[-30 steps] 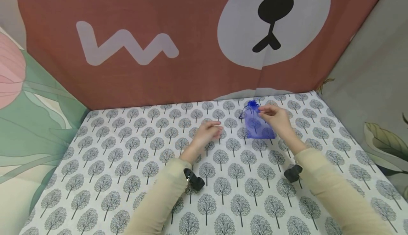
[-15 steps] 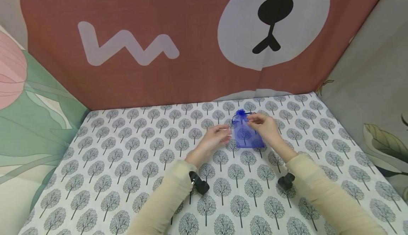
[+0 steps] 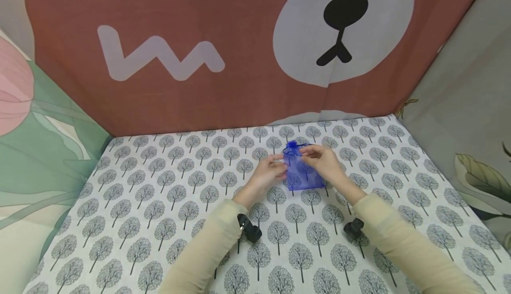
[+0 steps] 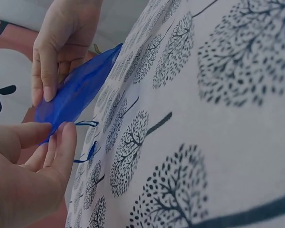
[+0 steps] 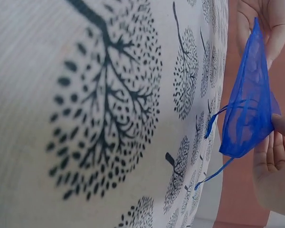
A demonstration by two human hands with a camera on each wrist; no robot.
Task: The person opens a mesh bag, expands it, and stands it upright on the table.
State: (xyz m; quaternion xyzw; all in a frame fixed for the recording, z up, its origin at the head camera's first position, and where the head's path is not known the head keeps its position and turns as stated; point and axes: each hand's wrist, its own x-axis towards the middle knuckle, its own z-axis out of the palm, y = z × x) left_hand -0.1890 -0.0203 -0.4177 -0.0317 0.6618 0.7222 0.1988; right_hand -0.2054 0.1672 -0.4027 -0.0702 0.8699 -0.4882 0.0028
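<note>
Currently, right hand [image 3: 326, 164] is pinching the blue mesh bag [image 3: 305, 182] between thumb and fingers, on its right side below the gathered top. Left hand [image 3: 264, 176] is holding thumb and fingertips right at the bag's left edge; can't tell if they're gripping. Bag is sitting between both hands, over the far half of the tree-print cloth [image 3: 131, 223]; can't tell if it's touching. Drawstrings [image 5: 208, 130] are dangling loose. Red-brown backdrop [image 3: 223, 94] is hanging behind.

Blue pouch [image 3: 300, 176] between both hands [image 3: 268, 173] [image 3: 326, 164]
</note>
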